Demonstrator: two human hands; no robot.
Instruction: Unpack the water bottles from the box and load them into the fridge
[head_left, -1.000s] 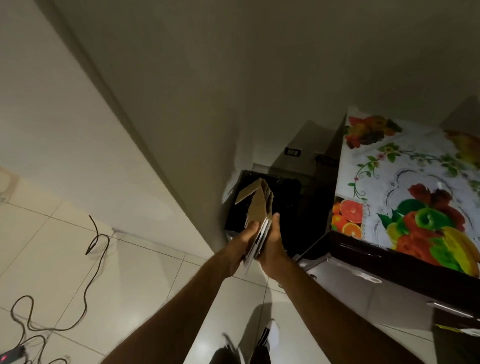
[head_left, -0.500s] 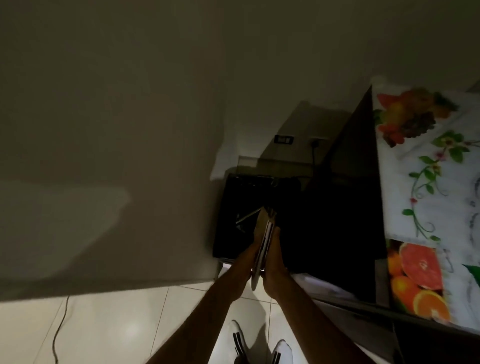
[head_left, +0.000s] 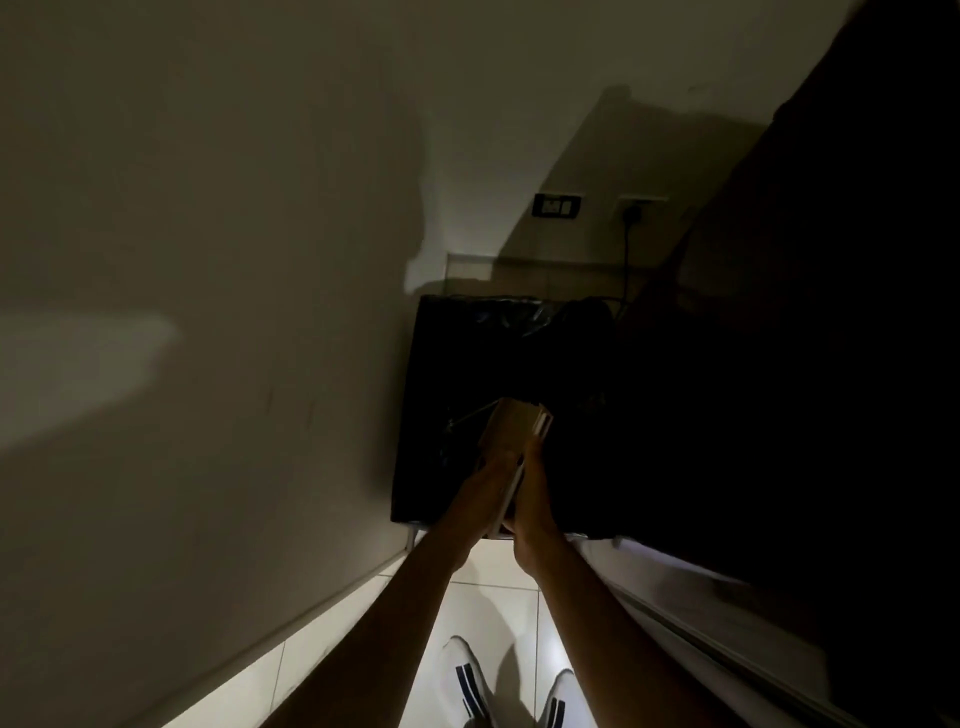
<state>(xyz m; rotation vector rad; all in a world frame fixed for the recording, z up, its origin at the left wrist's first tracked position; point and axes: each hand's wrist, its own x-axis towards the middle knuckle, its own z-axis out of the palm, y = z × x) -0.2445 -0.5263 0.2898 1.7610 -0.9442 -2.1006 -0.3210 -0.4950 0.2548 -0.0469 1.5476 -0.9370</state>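
Observation:
A flattened brown cardboard box (head_left: 511, 431) stands on edge between my two hands, its far end over a black bin lined with a black bag (head_left: 441, 374). My left hand (head_left: 480, 488) grips the box from the left side. From the right, my right hand (head_left: 535, 499) presses and holds it. No water bottles and no fridge are visible in this dim corner.
A pale wall (head_left: 208, 312) closes the left side. A dark cabinet side (head_left: 779, 364) fills the right. A wall socket (head_left: 557, 206) and a plug with a cord (head_left: 632, 213) sit behind the bin. My white shoes (head_left: 467, 680) stand on pale floor tiles.
I have stepped closer to the corner; the bin now fills more of the view. The flattened box has gone forward and down over the bin. The fruit-patterned tabletop has left the view.

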